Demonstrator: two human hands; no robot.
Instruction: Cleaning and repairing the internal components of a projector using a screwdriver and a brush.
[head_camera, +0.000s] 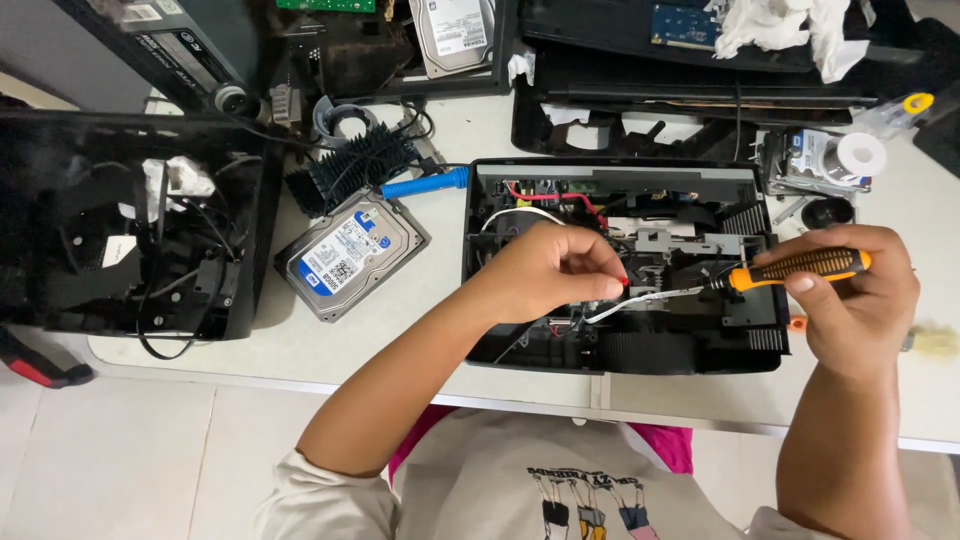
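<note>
the left hand (555, 270) hangs over the middle of an opened black device casing (480, 260) that sits on the white table (420, 300), its lid off and its insides showing. the fingertips of this hand are pinched together on the upper end of a thin white flat ribbon cable (640, 300), which runs down and to the left from the pinch into the casing. a small red bit shows right at the fingertips, too small to tell what it is

the right hand (860, 290) is closed around the black and orange handle of a screwdriver (800, 267), at the right edge of the casing. the tool lies almost level, its dark shaft pointing left toward the ribbon cable and the pinching fingers; the tip sits just beside the cable, and whether it touches cannot be told

inside the casing are red and white wires near the top, grey metal brackets in the middle and ribbed black vents at the right side and along the bottom

left of the casing on the table lies a hard drive (350, 255) with a white and blue label, tilted. just above it are a black finned heatsink (345, 170) and a blue-handled tool (425, 183). further left stands another opened black housing (130, 230) with loose wires. a second hard drive (455, 35) lies at the top, and a crumpled white cloth (790, 25) rests on dark gear at the upper right
</note>
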